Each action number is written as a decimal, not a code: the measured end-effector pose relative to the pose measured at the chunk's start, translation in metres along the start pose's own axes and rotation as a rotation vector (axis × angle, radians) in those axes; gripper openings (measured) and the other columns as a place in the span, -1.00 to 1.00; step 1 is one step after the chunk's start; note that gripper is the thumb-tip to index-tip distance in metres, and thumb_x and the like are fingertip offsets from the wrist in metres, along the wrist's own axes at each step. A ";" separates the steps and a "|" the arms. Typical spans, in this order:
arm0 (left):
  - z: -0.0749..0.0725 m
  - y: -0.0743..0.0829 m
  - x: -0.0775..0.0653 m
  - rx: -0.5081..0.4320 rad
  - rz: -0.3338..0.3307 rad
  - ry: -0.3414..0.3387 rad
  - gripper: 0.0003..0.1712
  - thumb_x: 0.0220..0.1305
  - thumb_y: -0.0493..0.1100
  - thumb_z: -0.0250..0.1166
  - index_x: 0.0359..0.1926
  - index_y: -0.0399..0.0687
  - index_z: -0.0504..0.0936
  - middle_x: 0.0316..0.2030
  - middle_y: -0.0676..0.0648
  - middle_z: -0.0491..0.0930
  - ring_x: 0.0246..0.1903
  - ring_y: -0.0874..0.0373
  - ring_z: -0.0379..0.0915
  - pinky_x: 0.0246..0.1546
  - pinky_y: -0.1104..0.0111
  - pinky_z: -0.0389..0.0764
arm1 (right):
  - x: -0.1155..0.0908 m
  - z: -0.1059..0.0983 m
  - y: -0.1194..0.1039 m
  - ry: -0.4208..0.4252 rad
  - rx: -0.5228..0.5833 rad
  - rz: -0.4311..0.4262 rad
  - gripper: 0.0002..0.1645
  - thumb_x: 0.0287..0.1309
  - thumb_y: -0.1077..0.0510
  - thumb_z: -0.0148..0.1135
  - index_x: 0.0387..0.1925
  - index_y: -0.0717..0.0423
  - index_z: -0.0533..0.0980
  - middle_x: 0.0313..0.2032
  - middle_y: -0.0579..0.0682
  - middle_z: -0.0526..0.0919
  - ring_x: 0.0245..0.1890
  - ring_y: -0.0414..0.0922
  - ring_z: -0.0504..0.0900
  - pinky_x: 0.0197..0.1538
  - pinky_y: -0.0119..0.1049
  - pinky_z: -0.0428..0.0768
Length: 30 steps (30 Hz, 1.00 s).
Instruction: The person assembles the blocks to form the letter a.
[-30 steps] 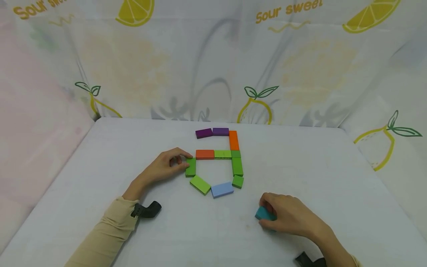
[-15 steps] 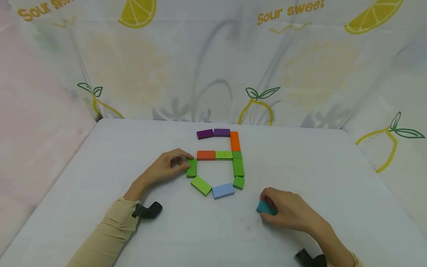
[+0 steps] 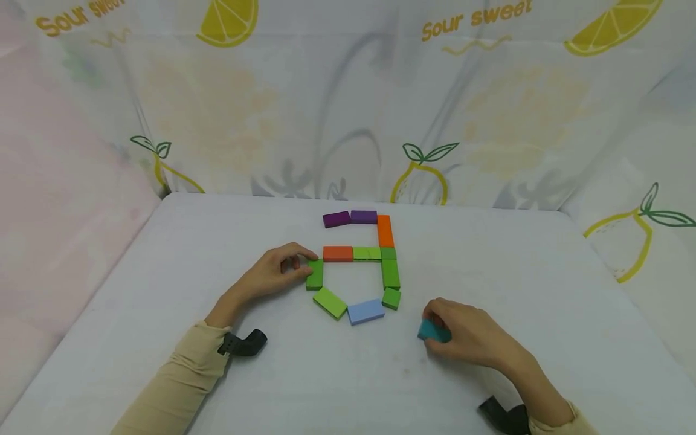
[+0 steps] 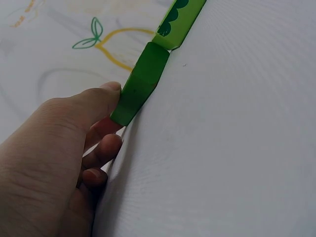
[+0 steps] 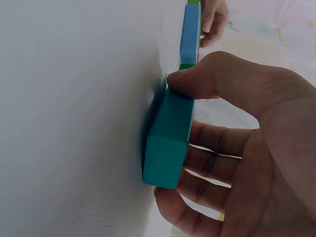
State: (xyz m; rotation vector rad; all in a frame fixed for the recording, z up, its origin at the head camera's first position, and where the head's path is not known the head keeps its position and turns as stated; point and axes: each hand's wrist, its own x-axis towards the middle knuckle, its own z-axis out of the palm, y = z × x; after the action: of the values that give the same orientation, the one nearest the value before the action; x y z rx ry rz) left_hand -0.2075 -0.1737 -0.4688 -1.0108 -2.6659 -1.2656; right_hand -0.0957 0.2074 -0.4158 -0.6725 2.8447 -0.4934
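Note:
My left hand [image 3: 283,266] holds a green block [image 3: 315,275] at the left side of a block figure, thumb and index finger on it. Seen from the left wrist, the thumb lies against this green block [image 4: 140,89], and a light green block [image 4: 180,22] touches its far end. Lower right on the table, my right hand [image 3: 467,332] grips a teal block [image 3: 433,330] between thumb and fingers. In the right wrist view the teal block [image 5: 169,148] is close to the white surface; whether it touches cannot be told.
The figure also has purple blocks [image 3: 364,217], an orange block [image 3: 385,231], a red-orange block [image 3: 338,254], several green blocks [image 3: 390,273] and a light blue block [image 3: 365,312]. They lie on a white table [image 3: 217,386] before a lemon-print cloth [image 3: 337,109].
My right hand has moved the teal block a little forward, away from the table's near edge. The left hand stays on the green block. The head view has shifted slightly.

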 end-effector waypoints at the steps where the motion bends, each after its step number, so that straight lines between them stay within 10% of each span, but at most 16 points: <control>1: 0.000 0.000 0.000 0.000 0.000 -0.001 -0.69 0.21 -0.11 0.32 0.00 0.12 0.59 -0.21 0.17 0.58 -0.34 0.29 0.39 -0.33 0.47 0.40 | 0.001 0.000 0.000 0.002 -0.001 -0.005 -0.69 -0.04 0.03 0.36 -0.23 -0.09 0.48 -0.42 -0.30 0.47 -0.46 -0.37 0.37 -0.43 -0.51 0.38; 30: 0.001 0.001 -0.001 -0.001 0.003 0.009 -0.70 0.21 -0.09 0.31 -0.01 0.14 0.60 -0.20 0.18 0.58 -0.35 0.29 0.39 -0.33 0.46 0.41 | 0.025 -0.008 0.010 -0.010 0.002 -0.075 -0.65 -0.03 0.05 0.40 -0.19 -0.05 0.48 -0.36 -0.25 0.49 -0.37 -0.31 0.41 -0.33 -0.46 0.44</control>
State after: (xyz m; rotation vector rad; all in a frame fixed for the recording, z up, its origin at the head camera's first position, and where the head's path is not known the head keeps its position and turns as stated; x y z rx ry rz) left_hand -0.2062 -0.1733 -0.4688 -1.0058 -2.6567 -1.2683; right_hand -0.1242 0.2066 -0.4143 -0.7811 2.8177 -0.5022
